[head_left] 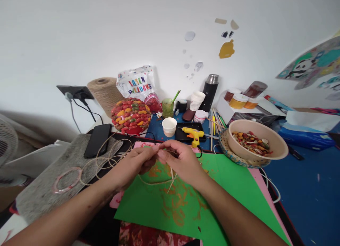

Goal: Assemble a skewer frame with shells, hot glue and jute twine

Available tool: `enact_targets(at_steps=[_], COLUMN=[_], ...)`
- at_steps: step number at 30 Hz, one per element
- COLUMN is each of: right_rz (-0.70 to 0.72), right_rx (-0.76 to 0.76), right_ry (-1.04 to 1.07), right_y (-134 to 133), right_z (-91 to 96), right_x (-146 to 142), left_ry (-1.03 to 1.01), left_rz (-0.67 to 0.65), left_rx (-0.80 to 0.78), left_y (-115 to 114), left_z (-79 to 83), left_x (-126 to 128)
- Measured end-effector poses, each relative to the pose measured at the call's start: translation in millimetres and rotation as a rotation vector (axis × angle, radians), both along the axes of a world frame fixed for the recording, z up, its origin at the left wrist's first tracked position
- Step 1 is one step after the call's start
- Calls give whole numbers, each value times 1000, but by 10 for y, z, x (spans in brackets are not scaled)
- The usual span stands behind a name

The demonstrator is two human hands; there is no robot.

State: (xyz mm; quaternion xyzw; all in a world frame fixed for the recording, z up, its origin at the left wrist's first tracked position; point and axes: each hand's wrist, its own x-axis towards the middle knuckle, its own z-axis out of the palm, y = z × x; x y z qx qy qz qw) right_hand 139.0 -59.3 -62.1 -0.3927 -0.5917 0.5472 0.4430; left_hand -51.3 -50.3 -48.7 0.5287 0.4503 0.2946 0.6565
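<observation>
Gathering at the centre of the scene, the twine (154, 184) is pinched by the left hand (138, 159) and the right hand (183, 161), whose fingertips are brought together above a green sheet (225, 189) smeared with orange-brown. A slack loop is hung just below, and more of the twine is strewn in loose coils to the left, by a black phone (97, 140) and over a grey mat (39, 194). Nearer on the mat, a pinkish ring (54, 185) is laid flat. Beyond the hands, a paper cup (169, 127) and a yellow glue gun (195, 133) are placed. At far left, a bumpy red-and-orange ball (131, 115) is seen before a large spool (105, 91) and a balloon bag (134, 79). On the right, a beige bowl (280, 146) holding coloured pieces (251, 143) is supported by a woven tray (225, 146) upon the blue worktop (305, 189).
</observation>
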Motion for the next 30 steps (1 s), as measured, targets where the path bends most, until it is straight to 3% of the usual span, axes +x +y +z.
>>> enact_targets(at_steps=[9, 20, 25, 30], right_rz=[18, -28, -83, -140], right_rx=[9, -25, 5, -54], right_ry=[19, 34, 43, 55], right_y=[22, 52, 79, 78], right_z=[-4, -22, -28, -16], right_x=[-3, 23, 29, 30], left_ry=[-56, -113, -89, 102], left_rz=[-55, -62, -19, 82], left_rx=[-161, -173, 30, 433], left_y=[-10, -5, 20, -40], left_z=[56, 45, 59, 46], left_x=[-5, -1, -24, -44])
